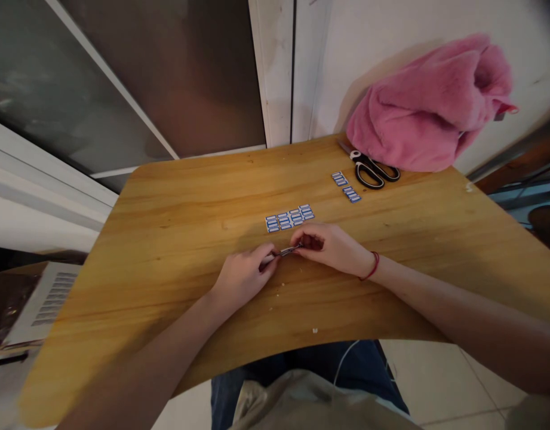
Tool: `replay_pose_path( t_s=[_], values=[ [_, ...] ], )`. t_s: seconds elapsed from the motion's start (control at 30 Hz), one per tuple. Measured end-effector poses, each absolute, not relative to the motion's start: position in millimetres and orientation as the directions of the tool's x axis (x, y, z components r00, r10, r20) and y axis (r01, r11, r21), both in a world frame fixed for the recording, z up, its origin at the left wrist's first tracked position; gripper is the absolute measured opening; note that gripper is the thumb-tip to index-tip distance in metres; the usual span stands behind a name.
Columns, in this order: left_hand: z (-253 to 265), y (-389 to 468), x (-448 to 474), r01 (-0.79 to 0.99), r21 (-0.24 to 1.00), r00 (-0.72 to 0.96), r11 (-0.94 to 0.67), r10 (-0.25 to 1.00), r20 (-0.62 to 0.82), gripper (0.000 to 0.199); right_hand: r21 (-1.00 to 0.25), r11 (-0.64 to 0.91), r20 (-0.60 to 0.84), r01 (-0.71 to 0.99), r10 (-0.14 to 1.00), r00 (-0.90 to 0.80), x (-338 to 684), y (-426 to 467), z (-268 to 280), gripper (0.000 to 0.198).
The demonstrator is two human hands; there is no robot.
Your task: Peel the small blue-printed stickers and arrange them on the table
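Note:
My left hand (244,275) is closed around one end of a slim, silvery, pen-like object (286,251) just above the wooden table. At its other end, the fingers of my right hand (331,246) are pinched together on the tip. The object is too small and dark to name its exact kind. Right behind my hands lies a row of blue-and-white label pieces (284,220), partly hidden by my right fingers. Two more such label pieces (352,194) lie farther back to the right. A red string bracelet (374,266) circles my right wrist.
Scissors (368,170) with black-and-white handles lie at the back right, beside a bundled pink plush cloth (427,113) against the wall. Tiny white scraps (315,330) dot the front of the wooden table (176,227). A box (46,301) stands beyond the left edge.

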State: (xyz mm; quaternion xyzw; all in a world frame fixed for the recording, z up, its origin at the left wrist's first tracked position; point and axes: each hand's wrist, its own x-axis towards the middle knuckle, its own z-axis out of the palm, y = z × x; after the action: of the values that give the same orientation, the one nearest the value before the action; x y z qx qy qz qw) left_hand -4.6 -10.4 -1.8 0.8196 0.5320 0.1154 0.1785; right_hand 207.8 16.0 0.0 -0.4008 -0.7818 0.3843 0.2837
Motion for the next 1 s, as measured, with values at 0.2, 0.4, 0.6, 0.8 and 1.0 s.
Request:
replay_pose_path(
  t_s=[0.2,0.4,0.6,0.8,1.0],
  values=[
    [-1,-11,-3,0.855,0.396,0.383,-0.334,0.923,-0.049,0.016,-0.818,0.388,0.130,0.424,0.844,-0.520,208,18,-1,0.007],
    [3,-9,1,0.891,0.388,0.293,-0.236,0.952,-0.092,0.027,-0.814,0.355,0.101,0.459,0.866,-0.490,205,20,-3,0.008],
    [3,-7,2,0.905,0.351,0.285,-0.241,0.956,-0.077,0.025,-0.834,0.336,0.095,0.437,0.869,-0.486,202,20,-5,0.008],
    [-3,-4,3,0.915,0.248,0.338,-0.319,0.941,-0.036,0.023,-0.848,0.342,0.082,0.406,0.840,-0.537,205,22,-4,0.026],
    [-3,-4,3,0.909,0.248,0.353,-0.335,0.935,-0.030,0.022,-0.861,0.329,0.057,0.387,0.820,-0.570,211,29,-4,0.022]
  ],
)
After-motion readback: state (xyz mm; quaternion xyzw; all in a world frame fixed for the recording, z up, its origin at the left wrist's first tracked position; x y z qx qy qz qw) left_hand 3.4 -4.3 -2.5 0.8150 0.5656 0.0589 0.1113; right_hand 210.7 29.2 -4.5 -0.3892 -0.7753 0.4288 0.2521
